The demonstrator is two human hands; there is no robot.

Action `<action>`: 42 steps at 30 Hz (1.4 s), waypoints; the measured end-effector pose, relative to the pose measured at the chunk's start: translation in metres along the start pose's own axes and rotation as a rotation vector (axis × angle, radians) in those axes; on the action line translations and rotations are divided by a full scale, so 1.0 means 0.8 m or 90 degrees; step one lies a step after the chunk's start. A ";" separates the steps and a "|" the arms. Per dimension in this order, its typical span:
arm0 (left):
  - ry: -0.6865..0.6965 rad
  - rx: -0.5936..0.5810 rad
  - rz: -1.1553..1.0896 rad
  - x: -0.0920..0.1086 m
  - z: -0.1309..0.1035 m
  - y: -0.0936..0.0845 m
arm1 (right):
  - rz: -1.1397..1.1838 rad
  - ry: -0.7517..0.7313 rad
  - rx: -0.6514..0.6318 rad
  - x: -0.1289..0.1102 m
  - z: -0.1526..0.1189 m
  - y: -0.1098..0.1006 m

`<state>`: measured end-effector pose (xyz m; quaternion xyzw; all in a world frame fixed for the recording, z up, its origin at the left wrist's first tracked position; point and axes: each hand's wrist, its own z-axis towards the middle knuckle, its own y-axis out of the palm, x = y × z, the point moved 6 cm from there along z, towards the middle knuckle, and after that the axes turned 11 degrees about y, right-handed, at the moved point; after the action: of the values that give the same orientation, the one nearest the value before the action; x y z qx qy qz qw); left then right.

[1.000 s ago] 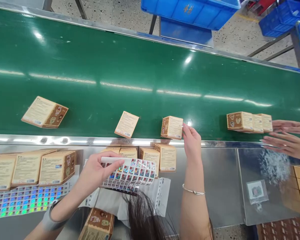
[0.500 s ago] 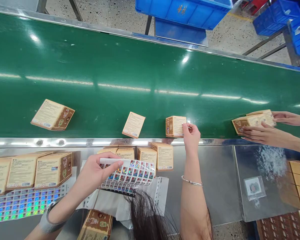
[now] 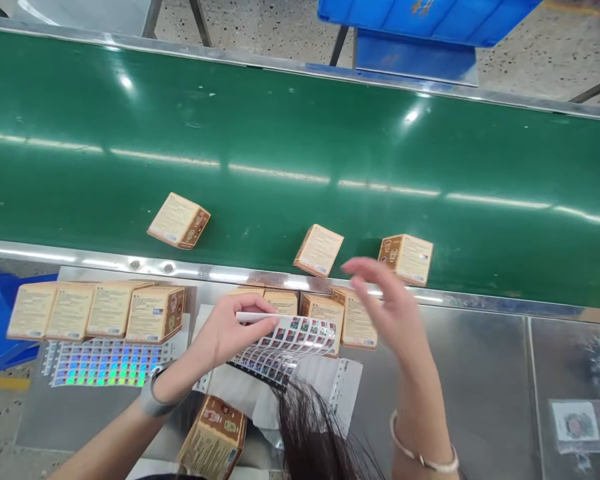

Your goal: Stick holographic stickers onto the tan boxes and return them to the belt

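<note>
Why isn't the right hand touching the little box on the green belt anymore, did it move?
Yes. The right hand has pulled back off the box, toward the person, and now hovers over the metal edge of the belt.

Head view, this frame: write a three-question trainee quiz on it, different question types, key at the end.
1. True or false: the left hand grips the sticker sheet.
2. How many boxes lie on the green belt?
3. The right hand is: A) gripping a box, B) open and blurred above the steel bench, C) pressing the belt.

Key: 1 true; 2 three; 3 B.
</note>
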<state>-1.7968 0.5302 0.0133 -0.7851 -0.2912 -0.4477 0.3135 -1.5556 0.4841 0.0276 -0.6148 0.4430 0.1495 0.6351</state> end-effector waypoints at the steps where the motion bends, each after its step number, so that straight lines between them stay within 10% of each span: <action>1: 0.008 0.005 0.003 0.001 0.000 -0.001 | 0.001 -0.053 -0.131 -0.024 -0.017 0.022; 4: 0.035 0.024 0.008 0.004 -0.001 -0.003 | -0.014 -0.131 -0.238 -0.067 -0.052 0.055; 20: 0.037 0.104 -0.040 0.004 -0.003 0.001 | -0.101 -0.348 0.118 -0.081 -0.090 0.068; 24: 0.012 0.106 -0.030 -0.002 -0.003 -0.005 | 0.062 -0.133 0.102 -0.037 -0.056 0.049; 30: 0.010 0.068 -0.013 -0.007 -0.002 -0.009 | 0.357 0.372 0.258 0.110 0.013 0.008; 34: 0.006 0.049 -0.011 -0.011 -0.001 -0.007 | 0.479 0.398 0.270 0.145 0.043 0.005; 42: 0.005 0.043 -0.016 -0.013 0.002 -0.004 | 0.255 0.416 0.350 0.147 0.049 -0.010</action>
<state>-1.8027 0.5319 0.0041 -0.7686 -0.3150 -0.4446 0.3351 -1.4689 0.4770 -0.0609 -0.3410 0.7530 -0.0551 0.5601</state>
